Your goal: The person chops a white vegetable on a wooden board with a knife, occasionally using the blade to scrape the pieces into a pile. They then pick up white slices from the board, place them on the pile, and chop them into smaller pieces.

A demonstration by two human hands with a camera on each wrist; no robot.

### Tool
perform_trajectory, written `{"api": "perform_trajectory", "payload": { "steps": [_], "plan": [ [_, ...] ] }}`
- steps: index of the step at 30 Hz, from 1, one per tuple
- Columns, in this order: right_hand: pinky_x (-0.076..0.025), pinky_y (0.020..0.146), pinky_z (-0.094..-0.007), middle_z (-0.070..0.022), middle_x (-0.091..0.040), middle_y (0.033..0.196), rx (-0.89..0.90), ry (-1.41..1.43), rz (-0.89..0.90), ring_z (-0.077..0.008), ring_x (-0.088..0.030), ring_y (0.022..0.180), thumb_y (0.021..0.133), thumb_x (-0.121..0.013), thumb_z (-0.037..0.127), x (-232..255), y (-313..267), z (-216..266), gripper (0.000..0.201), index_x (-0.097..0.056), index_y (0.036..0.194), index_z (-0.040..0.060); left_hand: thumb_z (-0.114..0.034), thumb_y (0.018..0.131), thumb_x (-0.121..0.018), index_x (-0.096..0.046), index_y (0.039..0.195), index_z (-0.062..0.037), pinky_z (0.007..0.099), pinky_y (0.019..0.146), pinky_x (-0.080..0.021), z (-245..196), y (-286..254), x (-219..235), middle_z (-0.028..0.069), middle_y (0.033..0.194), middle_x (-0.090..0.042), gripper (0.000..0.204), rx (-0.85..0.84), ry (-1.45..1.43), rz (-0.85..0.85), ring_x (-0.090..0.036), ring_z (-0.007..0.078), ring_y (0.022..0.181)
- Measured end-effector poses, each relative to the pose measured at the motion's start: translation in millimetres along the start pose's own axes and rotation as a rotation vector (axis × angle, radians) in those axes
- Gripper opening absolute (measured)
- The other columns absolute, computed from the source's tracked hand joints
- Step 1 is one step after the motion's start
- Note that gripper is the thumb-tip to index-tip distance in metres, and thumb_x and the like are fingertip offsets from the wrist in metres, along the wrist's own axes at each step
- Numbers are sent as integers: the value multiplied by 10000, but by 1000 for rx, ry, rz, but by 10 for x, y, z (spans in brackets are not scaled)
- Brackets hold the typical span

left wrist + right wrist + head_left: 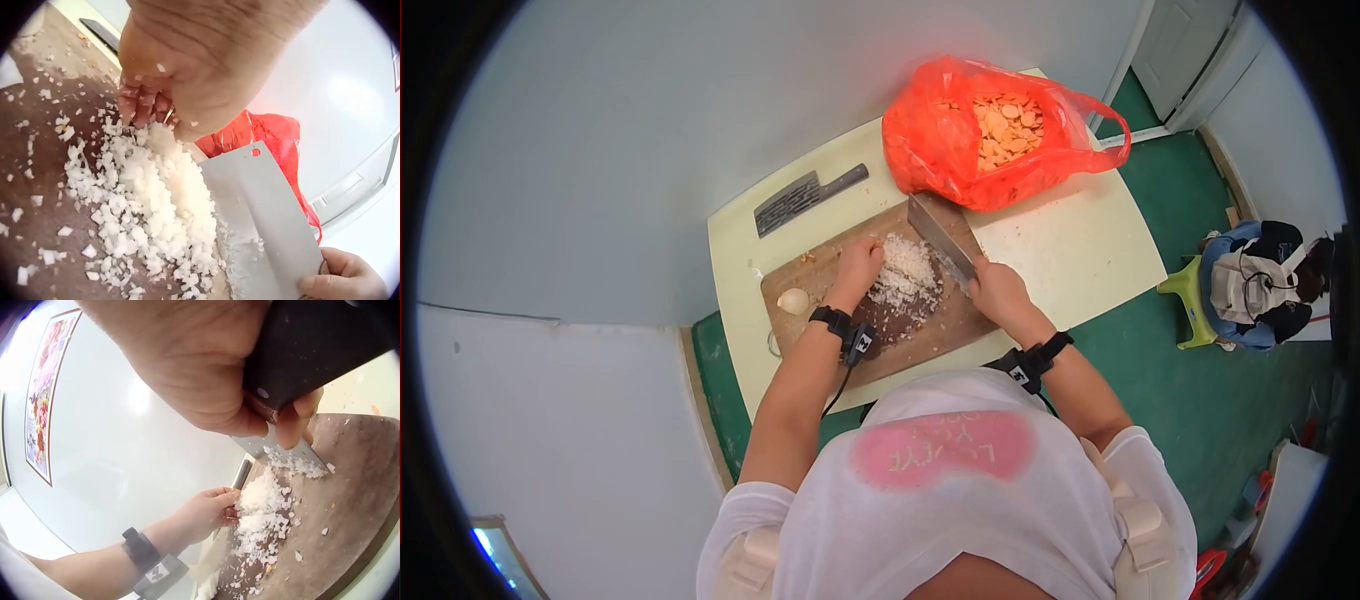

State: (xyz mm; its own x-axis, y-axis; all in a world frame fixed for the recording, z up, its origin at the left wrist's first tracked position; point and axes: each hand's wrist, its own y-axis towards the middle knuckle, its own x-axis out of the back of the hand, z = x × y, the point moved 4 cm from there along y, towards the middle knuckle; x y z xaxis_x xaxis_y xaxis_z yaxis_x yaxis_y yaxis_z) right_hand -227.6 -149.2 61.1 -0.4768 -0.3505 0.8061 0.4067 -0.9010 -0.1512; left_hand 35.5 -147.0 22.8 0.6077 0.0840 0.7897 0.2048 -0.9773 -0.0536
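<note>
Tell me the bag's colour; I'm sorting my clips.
Red-orange bag, clearest in the head view.

the head view looks steeply down from above, taking in the whole table (pixel 1090 250) at frame centre and the floor around it. the left wrist view sits very close, low over the cutting board (pixel 25 187), facing across it toward the wall. the right wrist view is equally close, looking back the opposite way. all three share the white chopped pile (pixel 905 272) (pixel 150 200) (pixel 259 515).

A home kitchen corner: chopping board (pixel 900 330), cleaver (pixel 945 240), green floor (pixel 1200 390).
</note>
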Motion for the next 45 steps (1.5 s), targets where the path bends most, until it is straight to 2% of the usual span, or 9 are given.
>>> {"api": "perform_trajectory", "payload": {
  "steps": [6, 10, 12, 18, 23, 30, 37, 39, 45],
  "plan": [
    [-517, 696, -492, -250, -651, 787, 27, -32, 58, -406, -650, 759, 802, -532, 101, 1, 48, 107, 179, -599, 922, -14, -138, 858, -570, -673, 946, 1, 390, 761, -500, -182, -375, 161, 200, 866, -675, 195, -44, -166, 73, -649, 344, 822],
    [-513, 709, -489, -234, -657, 831, 122, -36, 117, -399, -648, 794, 814, -510, 92, 54, -6, 388, 172, -597, 931, -1, -122, 862, -583, -667, 944, 7, 374, 746, -499, 29, -466, 172, 182, 851, -673, 174, -20, -266, -26, -647, 321, 801],
    [-511, 714, -488, -228, -659, 841, 156, -18, 121, -397, -647, 805, 821, -502, 87, 51, 2, 494, 170, -594, 938, 5, -121, 845, -612, -657, 941, 17, 366, 738, -498, 102, -553, 169, 174, 872, -663, 174, 151, -305, 9, -638, 303, 800],
    [-511, 691, -490, -224, -656, 817, 254, -136, 188, -389, -655, 785, 844, -472, 66, -77, 136, 529, 151, -564, 949, 10, -131, 822, -639, -658, 943, 15, 366, 737, -498, 111, -726, 95, 175, 886, -645, 191, 67, -123, -37, -630, 297, 804],
    [-514, 666, -490, -211, -662, 824, 280, -159, 253, -382, -660, 780, 839, -479, 55, -3, 42, 637, 150, -556, 957, 4, -132, 827, -631, -661, 935, 10, 369, 750, -500, 174, -774, 66, 176, 882, -644, 181, 78, -165, -114, -629, 310, 818],
    [-503, 633, -494, -212, -644, 756, 328, -97, 162, -389, -639, 699, 818, -518, 91, -199, 52, 456, 108, -563, 889, 23, -146, 884, -576, -658, 986, 4, 358, 772, -497, 187, -600, 266, 168, 909, -673, 199, 144, -106, -207, -649, 277, 843],
    [-503, 646, -491, -210, -638, 745, 192, 30, 39, -395, -634, 720, 807, -554, 125, -50, -30, 170, 133, -574, 897, 30, -109, 857, -565, -649, 976, -1, 402, 825, -479, -22, -205, 368, 200, 958, -644, 182, -41, 134, -178, -609, 356, 921],
    [-506, 645, -494, -223, -632, 718, 159, 51, -7, -399, -636, 712, 796, -567, 118, 51, -32, 101, 131, -576, 890, 27, -100, 838, -568, -646, 962, -3, 424, 833, -470, -145, -81, 309, 202, 954, -627, 175, -66, 61, -89, -587, 372, 944],
    [-501, 678, -511, -231, -645, 765, 35, 124, -7, -413, -633, 741, 793, -567, 148, -13, -66, -124, 182, -588, 931, 31, -86, 824, -557, -643, 943, -19, 436, 825, -463, -122, 159, -10, 205, 943, -604, 161, -170, 212, -109, -580, 370, 955]
  ]
}}
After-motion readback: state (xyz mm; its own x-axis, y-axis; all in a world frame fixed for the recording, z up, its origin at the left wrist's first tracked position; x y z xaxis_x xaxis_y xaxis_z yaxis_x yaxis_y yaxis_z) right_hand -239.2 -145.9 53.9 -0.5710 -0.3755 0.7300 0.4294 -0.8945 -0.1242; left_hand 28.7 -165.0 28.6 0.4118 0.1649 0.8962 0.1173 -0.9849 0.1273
